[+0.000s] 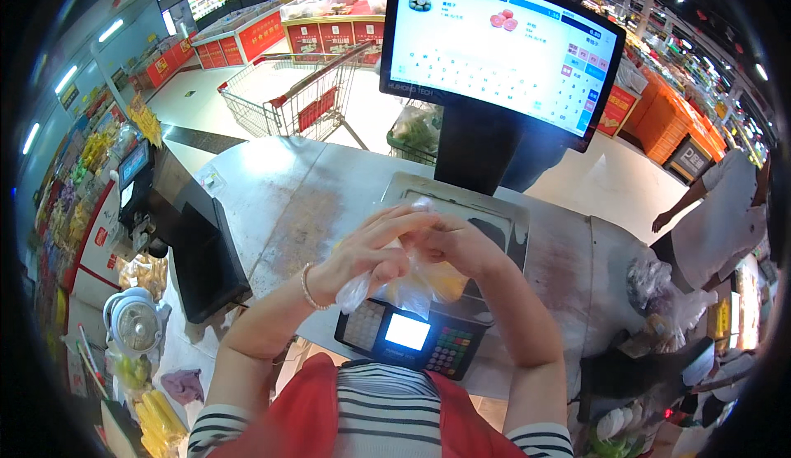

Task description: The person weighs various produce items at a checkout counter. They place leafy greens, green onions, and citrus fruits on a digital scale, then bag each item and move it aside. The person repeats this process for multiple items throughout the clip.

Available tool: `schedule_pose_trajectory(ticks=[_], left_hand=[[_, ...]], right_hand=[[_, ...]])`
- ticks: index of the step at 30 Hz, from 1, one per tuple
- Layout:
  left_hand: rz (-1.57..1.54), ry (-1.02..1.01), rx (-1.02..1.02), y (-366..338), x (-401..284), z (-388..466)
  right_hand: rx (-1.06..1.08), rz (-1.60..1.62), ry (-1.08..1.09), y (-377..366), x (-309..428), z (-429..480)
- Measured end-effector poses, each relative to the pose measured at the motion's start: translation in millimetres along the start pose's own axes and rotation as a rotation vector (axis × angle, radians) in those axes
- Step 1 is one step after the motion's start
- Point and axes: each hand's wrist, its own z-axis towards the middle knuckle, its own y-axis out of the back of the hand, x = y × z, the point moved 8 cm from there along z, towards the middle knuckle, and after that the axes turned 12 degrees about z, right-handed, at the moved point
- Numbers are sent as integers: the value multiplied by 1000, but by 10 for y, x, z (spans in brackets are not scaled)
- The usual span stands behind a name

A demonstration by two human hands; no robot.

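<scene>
Above the metal pan of a weighing scale [513, 217], my left hand [377, 248] and my right hand [454, 245] meet at the gathered top of a clear plastic bag [442, 282]. Yellow-orange contents show through the bag below my fingers. A loose part of the plastic hangs by my left hand, which wears a beaded bracelet [307, 288] at the wrist. The fingers overlap, so their exact hold on the plastic is partly hidden. Nearer my body is the scale's keypad panel [411, 337] with a lit display.
A large touchscreen [494, 50] stands beyond the pan. Left on the counter [272, 198] is a black device [198, 254], with a small fan [136, 325] lower left. Crumpled plastic bags [655, 291] lie right, near a person [717, 217]. A shopping cart [303, 99] and another person [537, 155] are beyond the counter.
</scene>
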Motion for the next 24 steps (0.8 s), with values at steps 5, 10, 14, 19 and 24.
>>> schedule_pose_trajectory(ticks=[5, 10, 14, 19, 24], left_hand=[[289, 463, 91, -315, 861, -798], [-855, 748, -278, -373, 994, -722], [-832, 487, -127, -273, 417, -345], [-783, 1010, -326, 684, 1128, -1041], [-847, 1021, -640, 1309, 1355, -1571]], right_hand=[[-618, -146, -52, 1078, -195, -246], [-536, -212, 289, 519, 167, -103], [-132, -983, 405, -403, 463, 276], [-378, -1313, 173, -491, 207, 421], [159, -1002, -360, -1080, -807, 306]])
